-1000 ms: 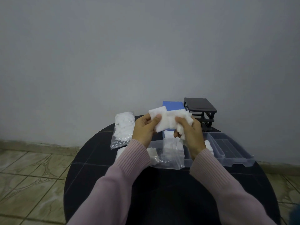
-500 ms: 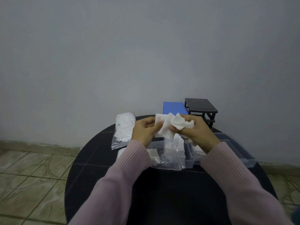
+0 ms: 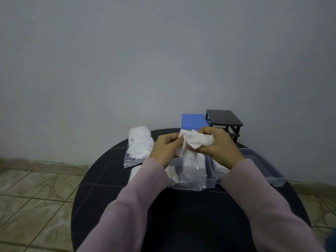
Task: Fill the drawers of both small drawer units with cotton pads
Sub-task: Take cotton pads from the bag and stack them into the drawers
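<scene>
Both hands, the left hand (image 3: 166,151) and right hand (image 3: 219,149), pinch a bunch of cotton pads (image 3: 192,144). Next they should drop into the clear drawer (image 3: 271,171) at four o'clock.

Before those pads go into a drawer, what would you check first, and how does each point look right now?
1. Both hands hold the pads: ok. The left hand and right hand grip the bunch of cotton pads.
2. Pads flat and tidy: not ok, the bunch is crumpled.
3. A drawer is out and within reach: ok. Clear drawers lie on the table under the hands.
4. Room left in the drawers: cannot tell, the hands and an open bag cover much of them.
5. Spare pads nearby: ok, a full bag lies to the left.
6. Drawer units stand ready: ok, blue unit and black unit behind.
</scene>
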Demonstrator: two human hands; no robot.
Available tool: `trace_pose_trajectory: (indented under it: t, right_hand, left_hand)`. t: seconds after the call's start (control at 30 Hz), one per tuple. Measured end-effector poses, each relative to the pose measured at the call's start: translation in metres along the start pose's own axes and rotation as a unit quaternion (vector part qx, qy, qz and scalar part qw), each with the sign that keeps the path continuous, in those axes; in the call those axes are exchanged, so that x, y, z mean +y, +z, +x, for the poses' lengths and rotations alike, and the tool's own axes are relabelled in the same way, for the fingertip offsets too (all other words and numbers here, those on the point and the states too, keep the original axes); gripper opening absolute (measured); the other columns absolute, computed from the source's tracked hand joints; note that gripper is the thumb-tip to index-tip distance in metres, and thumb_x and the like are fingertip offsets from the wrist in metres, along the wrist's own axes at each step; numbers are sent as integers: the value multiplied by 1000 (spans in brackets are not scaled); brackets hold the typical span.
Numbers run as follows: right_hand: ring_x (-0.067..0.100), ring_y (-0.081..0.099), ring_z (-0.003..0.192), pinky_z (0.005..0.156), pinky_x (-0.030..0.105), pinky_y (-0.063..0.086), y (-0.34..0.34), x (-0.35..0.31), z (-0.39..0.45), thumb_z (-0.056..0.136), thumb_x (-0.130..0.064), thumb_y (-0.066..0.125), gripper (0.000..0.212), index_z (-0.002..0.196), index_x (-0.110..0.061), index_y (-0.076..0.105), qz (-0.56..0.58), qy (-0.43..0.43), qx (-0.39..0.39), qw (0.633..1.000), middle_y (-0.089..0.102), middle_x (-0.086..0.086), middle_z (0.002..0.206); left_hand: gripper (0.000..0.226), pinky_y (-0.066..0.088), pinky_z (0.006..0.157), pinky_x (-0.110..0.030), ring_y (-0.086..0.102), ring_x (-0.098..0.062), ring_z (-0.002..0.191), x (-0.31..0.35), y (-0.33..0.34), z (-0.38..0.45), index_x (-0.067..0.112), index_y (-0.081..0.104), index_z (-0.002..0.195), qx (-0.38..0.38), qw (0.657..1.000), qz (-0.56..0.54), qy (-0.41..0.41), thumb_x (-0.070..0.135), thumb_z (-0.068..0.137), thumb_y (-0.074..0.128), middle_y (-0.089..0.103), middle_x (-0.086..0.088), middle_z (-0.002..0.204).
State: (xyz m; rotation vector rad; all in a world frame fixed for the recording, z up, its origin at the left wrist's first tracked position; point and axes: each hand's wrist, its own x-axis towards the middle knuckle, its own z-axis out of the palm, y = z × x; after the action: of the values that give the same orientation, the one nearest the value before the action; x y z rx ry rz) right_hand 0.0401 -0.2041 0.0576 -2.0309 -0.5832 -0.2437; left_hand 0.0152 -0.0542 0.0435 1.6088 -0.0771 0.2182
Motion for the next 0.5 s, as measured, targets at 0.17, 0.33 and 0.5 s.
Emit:
trace_pose_trajectory:
  t: [0.17,0.33,0.5]
  right_hand:
    - [6,55,71,59,15,47,0,-2,-1,68,-9,80,37,82,-23,49,45,10,31,998,59,-4,82]
    - [11,51,75,60,25,47,-1,3,0,74,-5,75,40,84,-20,39,43,7,54,998,53,1,86]
    - [9,52,69,51,13,42,-1,3,0,79,-18,72,17,78,-13,56,99,17,58,993,56,-4,81]
  left_hand:
    - [21,56,67,-21,66,-15,79,3,1,0,13,69,85,-22,998,-50,-12,25,93,54,70,-6,84]
    - [15,56,74,-22,68,-6,77,0,1,-1,11,67,102,-48,999,-16,21,13,90,57,71,4,83]
    - [14,56,74,-26,66,-9,77,2,2,0,11,65,99,-7,999,-35,19,12,93,53,69,2,83]
